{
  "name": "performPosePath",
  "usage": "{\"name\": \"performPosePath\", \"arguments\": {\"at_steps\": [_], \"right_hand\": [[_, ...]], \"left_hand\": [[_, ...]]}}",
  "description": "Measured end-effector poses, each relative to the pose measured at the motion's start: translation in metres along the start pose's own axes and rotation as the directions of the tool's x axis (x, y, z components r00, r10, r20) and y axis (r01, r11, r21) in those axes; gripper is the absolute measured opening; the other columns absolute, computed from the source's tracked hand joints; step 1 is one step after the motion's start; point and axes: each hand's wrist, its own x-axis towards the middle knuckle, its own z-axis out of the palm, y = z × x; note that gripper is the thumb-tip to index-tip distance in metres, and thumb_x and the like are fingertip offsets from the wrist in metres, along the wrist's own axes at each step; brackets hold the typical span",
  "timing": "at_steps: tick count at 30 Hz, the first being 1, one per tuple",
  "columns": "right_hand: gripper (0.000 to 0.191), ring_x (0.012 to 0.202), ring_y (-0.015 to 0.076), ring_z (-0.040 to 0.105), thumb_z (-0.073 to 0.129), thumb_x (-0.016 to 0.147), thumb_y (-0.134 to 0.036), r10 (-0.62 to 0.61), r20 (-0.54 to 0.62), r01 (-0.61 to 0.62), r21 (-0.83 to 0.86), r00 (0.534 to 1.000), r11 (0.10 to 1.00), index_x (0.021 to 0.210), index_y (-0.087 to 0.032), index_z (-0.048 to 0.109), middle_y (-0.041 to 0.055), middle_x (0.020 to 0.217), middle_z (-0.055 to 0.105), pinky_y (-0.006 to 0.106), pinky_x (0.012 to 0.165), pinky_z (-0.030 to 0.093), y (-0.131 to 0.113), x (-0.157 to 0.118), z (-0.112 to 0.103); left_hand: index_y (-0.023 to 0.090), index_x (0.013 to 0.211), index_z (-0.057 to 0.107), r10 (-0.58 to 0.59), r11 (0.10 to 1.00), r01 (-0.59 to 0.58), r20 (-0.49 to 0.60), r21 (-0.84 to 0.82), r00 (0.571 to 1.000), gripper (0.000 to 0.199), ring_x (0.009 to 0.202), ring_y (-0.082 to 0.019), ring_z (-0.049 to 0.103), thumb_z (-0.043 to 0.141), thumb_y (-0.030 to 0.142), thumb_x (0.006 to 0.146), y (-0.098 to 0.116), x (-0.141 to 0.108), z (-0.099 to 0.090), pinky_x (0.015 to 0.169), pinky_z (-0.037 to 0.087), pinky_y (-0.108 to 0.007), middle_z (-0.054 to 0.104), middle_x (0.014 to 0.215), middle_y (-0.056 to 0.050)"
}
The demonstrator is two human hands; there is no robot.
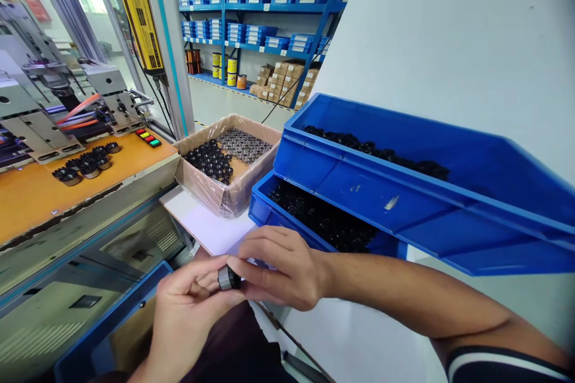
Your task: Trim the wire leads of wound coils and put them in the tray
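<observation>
In front of my body, my left hand (188,299) holds a small round stator core (228,278) between its thumb and fingers. The core has a grey metal side and a black plastic end that faces right. My right hand (283,266) meets it from the right, its fingers closed and pressed at the black end. What the right fingertips cover is hidden. Just beyond the hands, a lower blue bin (265,197) contains many black plastic pieces. An upper blue bin (350,173) sits tilted above it, with more black pieces inside.
Farther back is a plastic-lined carton (245,188) with black pieces and grey metal cores. Left is an orange machine bench (27,194), bearing several black-topped cores (90,164) and coloured buttons (148,137). A blue bin (121,311) stands low at left. Blue shelves (274,9) line the back.
</observation>
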Motion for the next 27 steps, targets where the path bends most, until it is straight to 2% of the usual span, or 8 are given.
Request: {"name": "performPosePath", "arguments": {"at_steps": [5, 10, 12, 14, 17, 21, 24, 27], "right_hand": [[0.023, 0.076, 0.0214, 0.064, 0.058, 0.092, -0.019, -0.017, -0.046, 0.016, -0.015, 0.999, 1.000, 0.097, 0.002, 0.068, 0.0128, 0.079, 0.067, 0.033, 0.061, 0.060, -0.002, -0.001, 0.001], [0.014, 0.084, 0.0192, 0.066, 0.059, 0.092, -0.011, 0.102, -0.060, -0.088, 0.197, 0.993, 0.976, 0.097, 0.001, 0.064, 0.0164, 0.085, 0.070, 0.033, 0.074, 0.064, -0.006, 0.001, 0.003], [0.013, 0.083, 0.0189, 0.066, 0.057, 0.092, -0.010, 0.135, -0.041, -0.120, 0.256, 0.990, 0.959, 0.097, 0.000, 0.063, 0.0165, 0.085, 0.070, 0.033, 0.075, 0.064, -0.008, 0.002, 0.003], [0.012, 0.082, 0.0190, 0.066, 0.058, 0.091, -0.009, 0.160, -0.027, -0.146, 0.284, 0.987, 0.948, 0.098, 0.000, 0.063, 0.0171, 0.085, 0.070, 0.033, 0.073, 0.063, -0.008, 0.002, 0.004], [0.014, 0.081, 0.0200, 0.065, 0.062, 0.089, -0.010, 0.171, -0.011, -0.162, 0.255, 0.985, 0.953, 0.098, 0.000, 0.062, 0.0182, 0.085, 0.070, 0.034, 0.069, 0.062, -0.008, 0.000, 0.004], [0.016, 0.081, 0.0211, 0.064, 0.066, 0.084, -0.009, 0.132, -0.024, -0.127, 0.150, 0.991, 0.980, 0.097, -0.001, 0.062, 0.0171, 0.085, 0.069, 0.036, 0.070, 0.061, -0.005, -0.004, 0.008], [0.020, 0.088, 0.0223, 0.064, 0.066, 0.087, -0.014, 0.179, -0.030, -0.171, 0.173, 0.983, 0.970, 0.103, -0.002, 0.062, 0.0180, 0.091, 0.068, 0.038, 0.076, 0.061, -0.003, -0.004, 0.010], [0.019, 0.093, 0.0218, 0.065, 0.060, 0.092, -0.016, 0.231, -0.006, -0.222, 0.258, 0.973, 0.940, 0.107, -0.005, 0.060, 0.0176, 0.096, 0.068, 0.038, 0.079, 0.060, -0.001, -0.004, 0.010]], "left_hand": [[0.029, 0.103, 0.077, 0.166, 0.979, -0.155, -0.076, 0.130, 0.983, 0.045, 0.079, -0.017, 0.077, 0.087, 0.010, 0.063, -0.008, -0.007, 0.000, 0.068, 0.061, -0.017, 0.081, 0.093, -0.002], [0.025, 0.102, 0.077, 0.495, 0.647, -0.562, 0.277, 0.516, 0.824, 0.034, 0.083, -0.014, 0.073, 0.084, 0.014, 0.071, 0.008, 0.002, -0.022, 0.074, 0.059, -0.017, 0.075, 0.095, -0.002], [0.023, 0.101, 0.077, 0.533, 0.559, -0.618, 0.332, 0.553, 0.779, 0.031, 0.076, -0.011, 0.071, 0.082, 0.012, 0.073, 0.012, 0.004, -0.026, 0.070, 0.057, -0.015, 0.074, 0.089, -0.001], [0.023, 0.102, 0.076, 0.540, 0.560, -0.617, 0.321, 0.554, 0.778, 0.031, 0.074, -0.009, 0.070, 0.081, 0.011, 0.074, 0.011, 0.004, -0.025, 0.069, 0.056, -0.015, 0.074, 0.086, 0.000], [0.026, 0.104, 0.076, 0.455, 0.717, -0.505, 0.227, 0.480, 0.861, 0.031, 0.080, -0.010, 0.069, 0.081, 0.015, 0.075, 0.002, 0.005, -0.020, 0.069, 0.055, -0.014, 0.073, 0.094, -0.001], [0.028, 0.098, 0.077, 0.160, 0.963, -0.163, 0.031, 0.216, 0.987, 0.034, 0.079, -0.010, 0.065, 0.089, 0.026, 0.066, -0.011, 0.007, -0.012, 0.069, 0.053, -0.015, 0.071, 0.096, -0.001], [0.030, 0.104, 0.075, -0.074, 0.992, 0.081, 0.073, -0.094, 0.995, 0.031, 0.077, -0.010, 0.066, 0.083, 0.030, 0.075, -0.018, 0.009, -0.008, 0.072, 0.053, -0.017, 0.070, 0.083, 0.000], [0.028, 0.119, 0.070, -0.176, 0.923, 0.230, 0.191, -0.308, 0.966, 0.039, 0.086, -0.013, 0.068, 0.075, 0.039, 0.082, -0.021, 0.009, -0.007, 0.081, 0.054, -0.021, 0.073, 0.093, -0.004]]}}
